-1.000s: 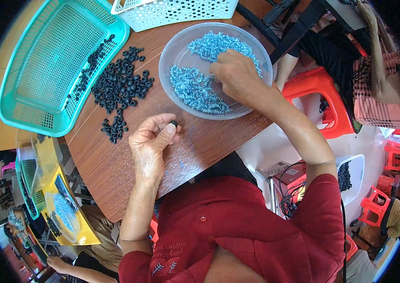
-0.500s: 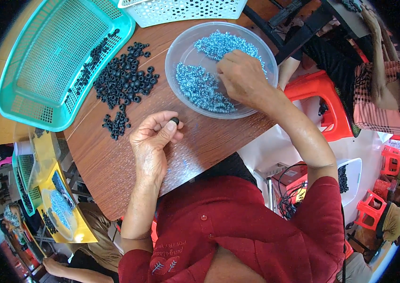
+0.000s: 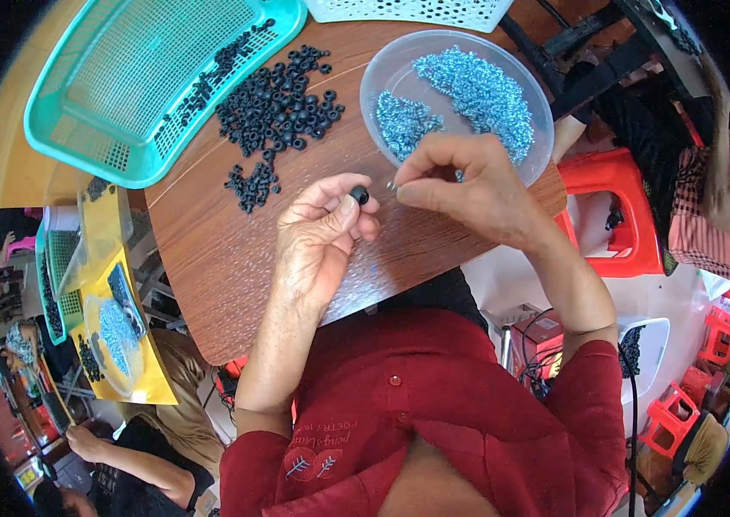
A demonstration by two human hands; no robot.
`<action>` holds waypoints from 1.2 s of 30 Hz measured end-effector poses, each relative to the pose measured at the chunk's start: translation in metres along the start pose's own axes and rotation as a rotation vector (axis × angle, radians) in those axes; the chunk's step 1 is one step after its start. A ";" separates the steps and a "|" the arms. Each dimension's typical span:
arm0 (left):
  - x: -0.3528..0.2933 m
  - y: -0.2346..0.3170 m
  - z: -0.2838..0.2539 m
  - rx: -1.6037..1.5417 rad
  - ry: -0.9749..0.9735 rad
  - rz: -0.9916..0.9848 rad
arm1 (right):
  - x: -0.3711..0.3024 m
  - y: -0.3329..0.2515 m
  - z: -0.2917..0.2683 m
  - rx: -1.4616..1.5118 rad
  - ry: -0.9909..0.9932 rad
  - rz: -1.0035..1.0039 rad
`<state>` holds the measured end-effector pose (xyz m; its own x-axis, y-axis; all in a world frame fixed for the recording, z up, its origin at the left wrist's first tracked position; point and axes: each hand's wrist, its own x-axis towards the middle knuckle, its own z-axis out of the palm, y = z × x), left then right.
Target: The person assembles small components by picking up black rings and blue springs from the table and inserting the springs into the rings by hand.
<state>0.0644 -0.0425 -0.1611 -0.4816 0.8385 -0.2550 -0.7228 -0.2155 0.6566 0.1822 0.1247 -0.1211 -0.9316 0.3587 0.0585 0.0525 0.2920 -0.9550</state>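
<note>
My left hand [image 3: 317, 233], over the table's middle, pinches a small round black cap [image 3: 360, 196] between thumb and fingers. Just right of it, my right hand [image 3: 477, 185] is closed in a pinch, with a tiny shiny metal piece [image 3: 391, 185] at its fingertips. Another bluish bit shows under its curled fingers. The two hands are close but apart. Behind my right hand stands a round clear plastic bowl [image 3: 371, 73], holding silvery-blue small metal pieces [image 3: 477, 90] in two heaps. Loose black caps [image 3: 283, 108], several with a visible hole, lie in a pile beyond my left hand.
A turquoise mesh basket [image 3: 136, 86] with more black caps stands at the far left. Behind the bowl is a white perforated basket [image 3: 412, 10]. A red stool [image 3: 610, 185] and a seated person are at right. Lower left, another person sits near a yellow table [image 3: 154, 379].
My right hand has come out of the bowl toward my left hand, now with a tiny metal piece in its pinch. My left hand still holds the black cap. The whole view has shifted.
</note>
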 end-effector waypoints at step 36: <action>-0.033 0.015 -0.022 0.096 0.098 -0.041 | 0.018 -0.001 0.054 0.151 -0.130 0.180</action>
<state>0.0580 -0.0842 -0.1583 -0.5022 0.7918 -0.3476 -0.6944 -0.1297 0.7078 0.1457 0.0826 -0.1348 -0.9508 0.2737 -0.1449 0.1767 0.0950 -0.9797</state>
